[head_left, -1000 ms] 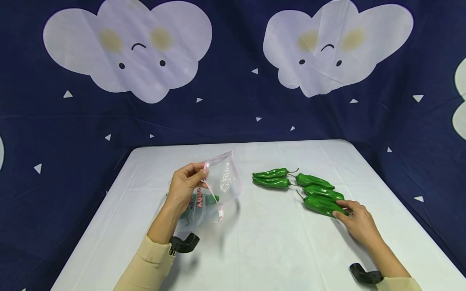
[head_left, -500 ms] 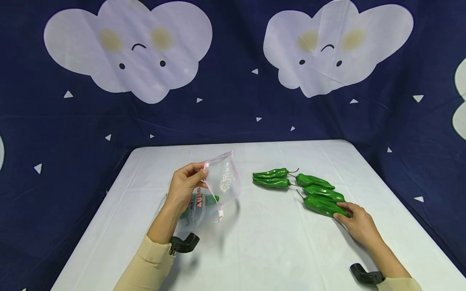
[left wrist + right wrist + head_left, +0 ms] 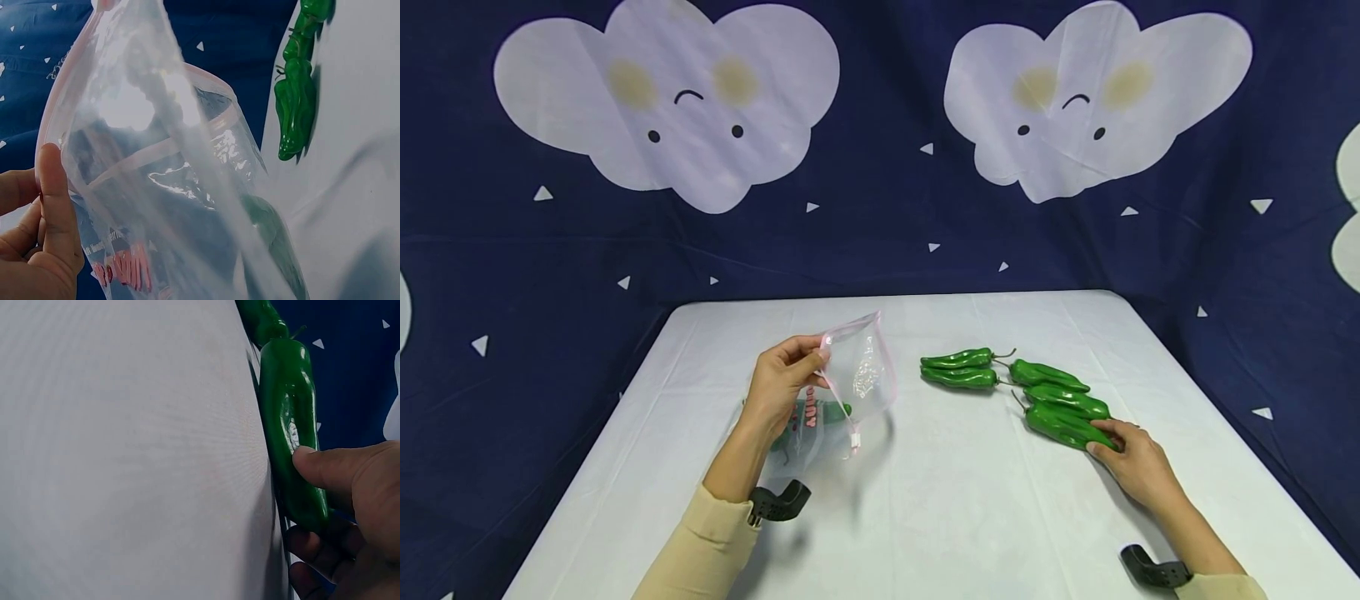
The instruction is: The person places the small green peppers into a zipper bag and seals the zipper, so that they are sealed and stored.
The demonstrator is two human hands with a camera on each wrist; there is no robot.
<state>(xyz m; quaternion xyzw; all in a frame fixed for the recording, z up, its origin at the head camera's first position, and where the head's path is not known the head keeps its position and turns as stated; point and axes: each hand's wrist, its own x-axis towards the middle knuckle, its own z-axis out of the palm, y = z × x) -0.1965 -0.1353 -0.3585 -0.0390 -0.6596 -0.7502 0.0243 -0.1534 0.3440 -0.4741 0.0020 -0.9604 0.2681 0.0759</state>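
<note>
My left hand (image 3: 772, 390) pinches the pink-edged rim of a clear zip bag (image 3: 867, 375), its mouth spread apart and a white slider at the lower end of the rim. Pink lettering marks the bag's front, and green peppers (image 3: 833, 412) show through the plastic, partly hidden by the hand. At the right, my right hand (image 3: 1138, 467) grips the tip end of the nearest green pepper (image 3: 1060, 423), which lies on the table with its stem pointing left. In the right wrist view the thumb (image 3: 319, 467) presses on that pepper's glossy side, with fingers curled beneath.
Two green peppers (image 3: 958, 377) lie side by side right of the bag. Another two (image 3: 1048, 375) lie just behind the gripped one. All rest on a white-covered table (image 3: 940, 500), with a dark blue cloud-print curtain (image 3: 880, 242) behind.
The right hand has shifted very slightly at the tip of the nearest pepper. The left hand, bag and other peppers stay as they were.
</note>
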